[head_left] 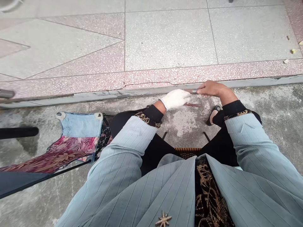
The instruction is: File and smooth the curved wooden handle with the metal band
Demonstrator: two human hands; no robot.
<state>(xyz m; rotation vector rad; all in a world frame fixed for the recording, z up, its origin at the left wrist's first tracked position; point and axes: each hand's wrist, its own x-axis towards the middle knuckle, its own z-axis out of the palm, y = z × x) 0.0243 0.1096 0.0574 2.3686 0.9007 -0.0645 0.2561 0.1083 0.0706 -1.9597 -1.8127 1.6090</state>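
My left hand [176, 99], in a white knit glove, is closed around a brown rod [188, 90]. Silvery wire [194, 91] is wound in tight turns about the rod's right end. My bare right hand [210, 89] has thumb and fingers pinched at that wire, just right of the coil. Below the gloved fingers, thin reddish-brown prongs [193, 105] stick out to the right; I cannot tell what they belong to. Both hands are held out over the ground, close to the step edge, and the gloved fingers are partly hidden.
A raised terrazzo step [170, 41] runs across the front. At the left stands a folding chair [81, 124] with denim and red leaf-patterned cloth, near a dark pole [19, 132]. A woven seat edge [188, 153] shows between the legs. Small yellowish scraps [293, 51] lie at far right.
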